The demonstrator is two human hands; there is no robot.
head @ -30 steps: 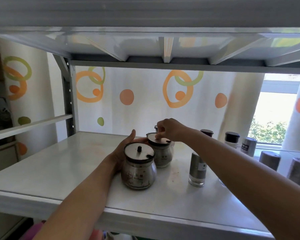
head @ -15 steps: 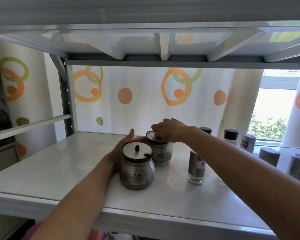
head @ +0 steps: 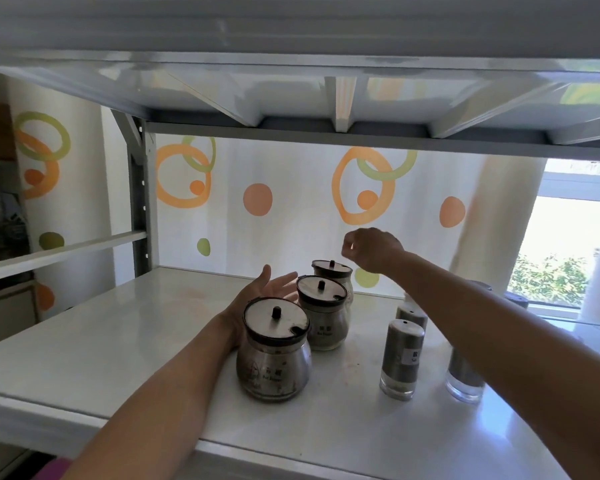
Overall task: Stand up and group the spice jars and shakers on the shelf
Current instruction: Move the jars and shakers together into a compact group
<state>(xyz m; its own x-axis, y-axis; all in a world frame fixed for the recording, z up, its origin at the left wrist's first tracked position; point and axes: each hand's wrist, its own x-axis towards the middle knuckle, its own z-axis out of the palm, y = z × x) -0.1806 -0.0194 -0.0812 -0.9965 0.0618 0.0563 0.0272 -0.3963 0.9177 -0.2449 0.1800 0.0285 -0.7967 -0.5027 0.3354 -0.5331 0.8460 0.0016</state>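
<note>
Head view, left hand [head: 267, 293] spread beside 3 jars [head: 274, 358] (upright), right hand [head: 373, 251] raised

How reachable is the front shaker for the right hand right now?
Probably yes. The right hand holds nothing and is raised near the back jar; the front shaker stands free, its top uncovered, just beside that forearm.
</note>
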